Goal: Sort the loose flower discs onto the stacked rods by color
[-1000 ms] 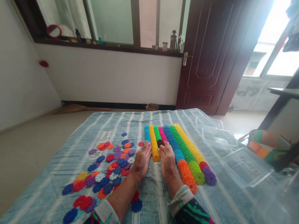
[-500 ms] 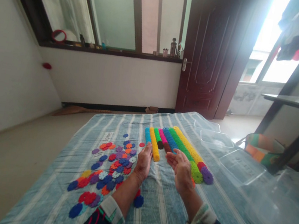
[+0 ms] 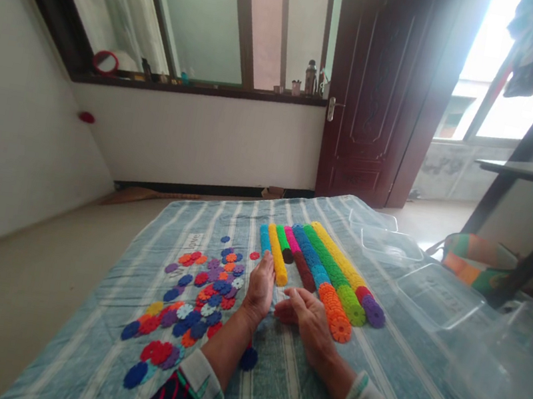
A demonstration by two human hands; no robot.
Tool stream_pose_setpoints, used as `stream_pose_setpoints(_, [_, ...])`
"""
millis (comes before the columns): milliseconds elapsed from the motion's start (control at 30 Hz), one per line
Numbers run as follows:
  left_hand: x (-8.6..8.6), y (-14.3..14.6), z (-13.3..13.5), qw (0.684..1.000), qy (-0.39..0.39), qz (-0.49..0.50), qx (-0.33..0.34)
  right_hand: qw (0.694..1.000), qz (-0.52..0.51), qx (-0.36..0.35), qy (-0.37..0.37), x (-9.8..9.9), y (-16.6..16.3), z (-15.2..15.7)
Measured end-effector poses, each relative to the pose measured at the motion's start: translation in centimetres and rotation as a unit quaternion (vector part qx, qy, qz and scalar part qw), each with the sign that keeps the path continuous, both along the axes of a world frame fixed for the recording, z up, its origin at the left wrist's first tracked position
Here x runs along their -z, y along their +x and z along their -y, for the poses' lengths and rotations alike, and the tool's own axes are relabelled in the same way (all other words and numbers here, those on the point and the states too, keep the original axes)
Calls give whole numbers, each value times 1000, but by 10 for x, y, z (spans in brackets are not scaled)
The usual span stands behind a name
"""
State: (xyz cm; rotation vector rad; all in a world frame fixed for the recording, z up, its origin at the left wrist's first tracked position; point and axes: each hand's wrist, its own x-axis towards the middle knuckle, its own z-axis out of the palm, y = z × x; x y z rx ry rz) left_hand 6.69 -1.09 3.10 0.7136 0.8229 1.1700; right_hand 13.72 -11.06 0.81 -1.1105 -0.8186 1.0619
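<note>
Striped blue cloth (image 3: pixel 267 388) spreads before us. On it, stacked disc rods (image 3: pixel 322 262) lie side by side; left of them many loose discs (image 3: pixel 195 296) remain unstacked. Our left hand (image 3: pixel 260 287) rests flat beside the yellow rod (image 3: pixel 277 262), our right hand (image 3: pixel 305 310) lies open, empty, nearby.

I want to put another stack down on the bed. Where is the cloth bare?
Bare striped cloth lies between the forearms, and beyond the loose discs toward the far edge. Crowded: the discs left of the left hand, the coloured rods by the right hand, clear tubs further right.
</note>
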Motion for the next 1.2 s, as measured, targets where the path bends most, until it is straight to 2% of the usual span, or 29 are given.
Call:
stream_pose_setpoints(600, [-6,0,12,999,-4,-38,7,1000,-8,-28,5,-1,3,1])
stream_pose_setpoints(767, [-7,-2,13,999,-6,-34,13,1000,10,10,22,1,5,0])
stream_pose_setpoints(900, [-7,-4,11,999,-14,-29,15,996,-6,67,58,-2,7,-16])
stream_pose_setpoints(1033, [-7,-4,11,999,-16,-28,10,991,-33,118,49,-4,7,-46])
stream_pose_setpoints(1200, [-8,-5,13,999,-23,-27,15,986,-56,148,53,4,11,-74])
